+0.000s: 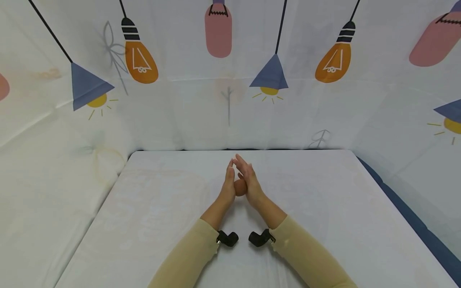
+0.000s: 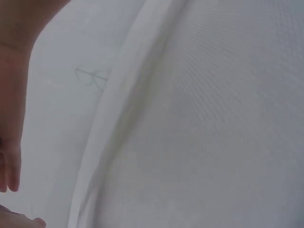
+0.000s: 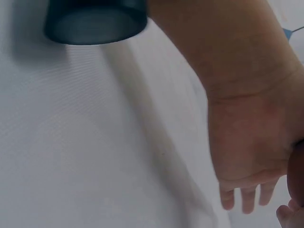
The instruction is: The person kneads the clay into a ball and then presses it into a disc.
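Observation:
In the head view a small reddish-brown ball [image 1: 240,187] is held between the two palms, above the white table. The left hand [image 1: 228,185] lies along its left side and the right hand [image 1: 252,185] along its right, with fingers extended and fingertips close together at the top. In the right wrist view the right hand [image 3: 251,142] hangs with straight fingers, and part of the ball [image 3: 297,175] shows at the right edge. The left wrist view shows the left hand [image 2: 10,114] at its left edge; the ball cannot be made out there.
The white-covered table [image 1: 162,240] extends around both forearms. Behind it hangs a white cloth [image 1: 187,112] printed with lamps and bulbs. Each wrist carries a small black camera, the left one [image 1: 228,239] and the right one [image 1: 260,239], standing near each other.

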`<move>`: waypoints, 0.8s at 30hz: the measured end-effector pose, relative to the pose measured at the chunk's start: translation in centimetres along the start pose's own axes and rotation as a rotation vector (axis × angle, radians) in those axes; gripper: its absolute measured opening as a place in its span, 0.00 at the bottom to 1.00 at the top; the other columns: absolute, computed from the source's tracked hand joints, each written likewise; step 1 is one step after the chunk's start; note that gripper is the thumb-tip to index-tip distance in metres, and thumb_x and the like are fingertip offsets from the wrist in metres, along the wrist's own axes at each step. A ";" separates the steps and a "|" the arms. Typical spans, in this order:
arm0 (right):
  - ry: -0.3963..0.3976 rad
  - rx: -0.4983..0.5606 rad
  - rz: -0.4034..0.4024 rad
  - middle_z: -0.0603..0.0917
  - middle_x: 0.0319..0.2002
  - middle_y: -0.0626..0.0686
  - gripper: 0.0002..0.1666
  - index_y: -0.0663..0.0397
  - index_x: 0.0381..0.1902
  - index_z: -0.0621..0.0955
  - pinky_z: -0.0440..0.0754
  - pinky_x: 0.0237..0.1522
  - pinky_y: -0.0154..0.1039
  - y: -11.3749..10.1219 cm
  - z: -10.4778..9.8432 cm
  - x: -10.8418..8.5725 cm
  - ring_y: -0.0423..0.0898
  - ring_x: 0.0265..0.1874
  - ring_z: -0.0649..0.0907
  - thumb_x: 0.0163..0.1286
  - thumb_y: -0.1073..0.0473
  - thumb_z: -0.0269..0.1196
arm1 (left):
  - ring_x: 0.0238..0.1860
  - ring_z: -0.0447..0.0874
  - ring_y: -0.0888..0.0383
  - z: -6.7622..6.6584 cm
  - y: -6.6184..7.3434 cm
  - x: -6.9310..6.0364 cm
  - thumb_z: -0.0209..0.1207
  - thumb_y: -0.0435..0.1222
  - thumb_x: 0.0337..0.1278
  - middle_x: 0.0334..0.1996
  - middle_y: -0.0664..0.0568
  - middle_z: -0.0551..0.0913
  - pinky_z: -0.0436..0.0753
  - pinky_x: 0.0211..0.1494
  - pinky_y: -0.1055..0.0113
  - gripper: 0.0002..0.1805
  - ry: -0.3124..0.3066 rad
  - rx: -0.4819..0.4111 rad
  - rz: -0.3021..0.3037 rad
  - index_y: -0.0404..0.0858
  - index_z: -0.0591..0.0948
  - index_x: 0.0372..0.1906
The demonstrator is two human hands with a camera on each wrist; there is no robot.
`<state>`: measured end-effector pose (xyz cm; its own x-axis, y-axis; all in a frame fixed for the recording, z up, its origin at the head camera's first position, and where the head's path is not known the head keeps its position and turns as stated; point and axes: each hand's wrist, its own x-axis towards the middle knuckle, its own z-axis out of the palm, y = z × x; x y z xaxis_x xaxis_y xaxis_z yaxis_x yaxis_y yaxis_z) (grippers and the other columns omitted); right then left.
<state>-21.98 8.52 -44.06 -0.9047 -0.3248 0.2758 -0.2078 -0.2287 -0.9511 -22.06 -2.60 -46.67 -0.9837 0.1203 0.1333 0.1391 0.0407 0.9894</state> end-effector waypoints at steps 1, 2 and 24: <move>0.003 -0.014 -0.012 0.57 0.77 0.62 0.47 0.55 0.80 0.53 0.45 0.74 0.59 -0.1 -0.1 0.1 0.56 0.77 0.53 0.78 0.29 0.28 | 0.79 0.38 0.43 0.0 -0.1 0.0 0.21 0.64 0.75 0.81 0.47 0.43 0.41 0.73 0.33 0.40 -0.015 0.013 0.008 0.48 0.45 0.82; 0.007 -0.028 -0.022 0.58 0.77 0.62 0.47 0.55 0.80 0.53 0.45 0.74 0.59 -0.2 -0.2 0.1 0.56 0.77 0.54 0.77 0.28 0.29 | 0.79 0.38 0.43 0.0 -0.1 0.0 0.21 0.63 0.75 0.81 0.46 0.42 0.41 0.73 0.34 0.39 -0.030 0.025 0.012 0.47 0.44 0.82; 0.082 -0.299 -0.069 0.60 0.77 0.59 0.34 0.50 0.80 0.56 0.43 0.75 0.58 0.3 -3.2 1.6 0.51 0.77 0.52 0.83 0.46 0.30 | 0.78 0.44 0.40 1.1 0.0 -0.9 0.17 0.63 0.75 0.80 0.40 0.43 0.43 0.75 0.38 0.40 -0.239 -0.017 -0.012 0.46 0.42 0.82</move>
<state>-24.68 10.84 -44.30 -0.9091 -0.2404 0.3404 -0.3587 0.0359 -0.9328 -21.02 -1.64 -46.87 -0.9302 0.3515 0.1059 0.1233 0.0274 0.9920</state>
